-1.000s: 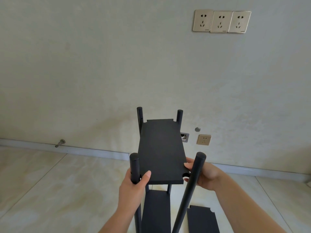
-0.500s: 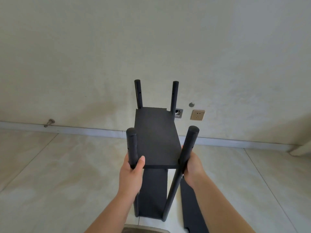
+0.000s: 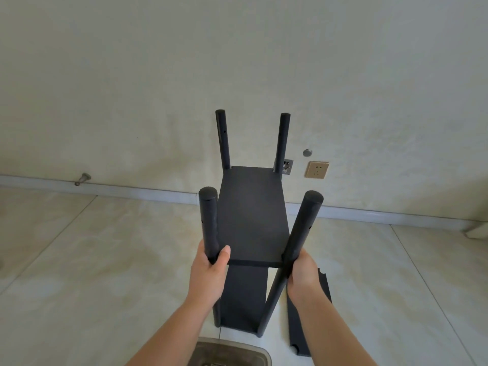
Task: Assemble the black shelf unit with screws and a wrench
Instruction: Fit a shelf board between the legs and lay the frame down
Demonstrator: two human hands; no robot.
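A black shelf unit stands on the floor in front of me, with round posts and a flat black board (image 3: 252, 215) lying between them. My left hand (image 3: 210, 270) grips the near left post (image 3: 208, 220), thumb on the board's near corner. My right hand (image 3: 302, 272) grips the near right post (image 3: 301, 233), which leans outward. Two far posts (image 3: 221, 138) rise above the board's far edge. A lower shelf (image 3: 244, 297) shows beneath the board. No screws or wrench are visible.
A loose black board (image 3: 309, 323) lies on the tiled floor to the right of the unit. A clear plastic container (image 3: 232, 351) sits at the bottom edge. The wall behind carries a socket (image 3: 316, 169) and a door stop (image 3: 83, 178).
The board has gone from tilted and raised to lying lower between the posts. My right hand moved from the board's corner to the near right post. The view tilted down.
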